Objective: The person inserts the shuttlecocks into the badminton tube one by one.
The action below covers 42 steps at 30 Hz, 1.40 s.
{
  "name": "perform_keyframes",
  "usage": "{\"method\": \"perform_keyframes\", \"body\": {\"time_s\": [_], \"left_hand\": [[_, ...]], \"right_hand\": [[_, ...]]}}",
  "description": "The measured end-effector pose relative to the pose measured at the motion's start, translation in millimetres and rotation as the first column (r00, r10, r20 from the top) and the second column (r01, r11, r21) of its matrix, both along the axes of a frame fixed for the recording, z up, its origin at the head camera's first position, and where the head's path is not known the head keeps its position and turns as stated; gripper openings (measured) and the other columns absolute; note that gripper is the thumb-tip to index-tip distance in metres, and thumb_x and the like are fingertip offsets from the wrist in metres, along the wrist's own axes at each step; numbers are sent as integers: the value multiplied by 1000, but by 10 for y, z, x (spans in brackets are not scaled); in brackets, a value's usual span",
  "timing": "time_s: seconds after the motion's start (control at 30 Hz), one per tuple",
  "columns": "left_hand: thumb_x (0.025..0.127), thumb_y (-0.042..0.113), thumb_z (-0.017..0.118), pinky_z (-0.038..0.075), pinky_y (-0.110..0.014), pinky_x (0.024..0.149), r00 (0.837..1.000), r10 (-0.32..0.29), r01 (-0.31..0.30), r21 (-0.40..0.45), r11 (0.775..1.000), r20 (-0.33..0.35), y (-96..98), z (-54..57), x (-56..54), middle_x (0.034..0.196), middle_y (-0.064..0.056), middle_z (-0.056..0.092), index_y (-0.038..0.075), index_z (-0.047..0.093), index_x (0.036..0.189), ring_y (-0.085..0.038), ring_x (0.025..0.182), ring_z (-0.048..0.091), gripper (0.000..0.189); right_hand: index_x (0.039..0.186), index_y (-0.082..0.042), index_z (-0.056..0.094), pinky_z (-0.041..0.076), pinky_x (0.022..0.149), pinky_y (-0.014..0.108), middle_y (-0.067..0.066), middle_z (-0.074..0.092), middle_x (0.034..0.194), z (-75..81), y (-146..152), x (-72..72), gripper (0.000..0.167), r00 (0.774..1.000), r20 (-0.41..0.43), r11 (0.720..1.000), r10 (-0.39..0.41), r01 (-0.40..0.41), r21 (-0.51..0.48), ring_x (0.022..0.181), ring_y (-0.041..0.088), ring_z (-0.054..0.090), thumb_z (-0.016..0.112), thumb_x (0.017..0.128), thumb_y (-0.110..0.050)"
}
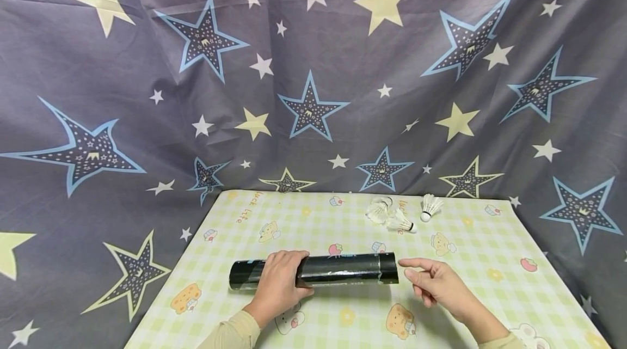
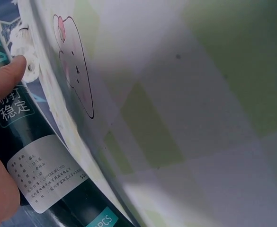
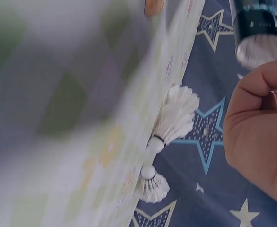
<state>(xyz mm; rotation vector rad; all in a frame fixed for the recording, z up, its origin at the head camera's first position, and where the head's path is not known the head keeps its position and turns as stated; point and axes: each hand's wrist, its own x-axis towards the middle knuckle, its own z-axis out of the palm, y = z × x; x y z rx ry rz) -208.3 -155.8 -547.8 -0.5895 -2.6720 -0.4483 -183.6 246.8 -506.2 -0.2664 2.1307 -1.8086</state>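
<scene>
My left hand (image 1: pixel 281 281) grips a black shuttlecock tube (image 1: pixel 343 270) around its left half, holding it nearly level above the table. A white printed label (image 2: pixel 48 172) on the tube faces the left wrist view. Just off the tube's right end is my right hand (image 1: pixel 441 283), its index finger reaching toward the rim, thumb below, the other fingers bent; nothing shows in it. In the right wrist view that tube end (image 3: pixel 259 49) looks whitish.
Behind the tube, toward the back right of the table (image 1: pixel 352 316), lie white feather shuttlecocks: two close together (image 1: pixel 379 210) (image 1: pixel 401 221) and one apart (image 1: pixel 431 207). A star-patterned curtain (image 1: pixel 318 38) hangs along the back edge.
</scene>
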Motion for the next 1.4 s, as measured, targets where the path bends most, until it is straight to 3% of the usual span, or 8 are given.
{"method": "perform_keyframes", "body": {"time_s": [0.17,0.4,0.67,0.8,1.03,1.2,1.3,1.4], "left_hand": [[62,48,104,50,-47,104,1000,2,-2,-11,1000,-2,-1,2,3,128,2,75,22,66,137,-20,113,66,88],[63,49,104,50,-47,104,1000,0,1,-26,1000,4,-1,4,16,129,3,75,22,65,138,-20,114,66,88],[64,50,103,50,-46,104,1000,9,-8,-42,999,6,-15,-17,7,129,3,75,21,65,138,-19,115,66,88],[64,51,102,50,-46,104,1000,1,-1,-44,999,-5,-6,-28,3,128,3,75,21,65,137,-19,114,66,87],[63,50,103,50,-46,105,1000,3,-4,-41,999,-21,3,-33,8,126,5,75,22,66,136,-18,113,66,87],[63,52,102,51,-46,105,1000,-2,1,-50,999,-21,7,-45,10,126,5,75,21,66,136,-17,112,66,87],[63,53,102,51,-45,104,1000,3,-4,-57,998,-17,6,-55,9,126,5,75,22,66,136,-16,111,66,87],[63,52,102,51,-45,103,1000,2,-4,-60,998,-21,9,-51,-7,125,5,75,22,66,136,-16,111,66,87]], "right_hand": [[138,-14,70,45,48,19,-4,67,70,-6,189,-163,33,995,-4,994,-102,102,31,52,5,54,66,108,-27],[151,5,54,42,49,22,-4,65,74,2,490,-506,56,969,-25,955,-244,245,169,55,6,54,63,109,-32],[157,6,45,47,55,23,-10,70,84,56,821,-1012,63,942,-65,894,-329,333,301,65,5,63,58,111,-36],[162,5,38,51,60,26,-5,78,98,69,898,-1231,67,939,-80,869,-336,341,358,71,8,67,56,112,-37],[165,12,16,55,65,29,29,73,129,50,909,-1514,79,950,-125,844,-288,313,436,72,14,73,54,111,-32],[166,11,5,56,62,29,31,73,127,31,922,-1646,88,947,-96,824,-306,314,472,68,13,71,56,109,-32],[166,11,0,56,60,30,33,72,125,30,916,-1711,91,955,-73,829,-287,286,481,66,13,69,56,109,-32],[167,10,-3,54,58,31,26,77,103,29,907,-1778,94,962,-56,830,-268,260,494,62,12,65,57,108,-33]]}}
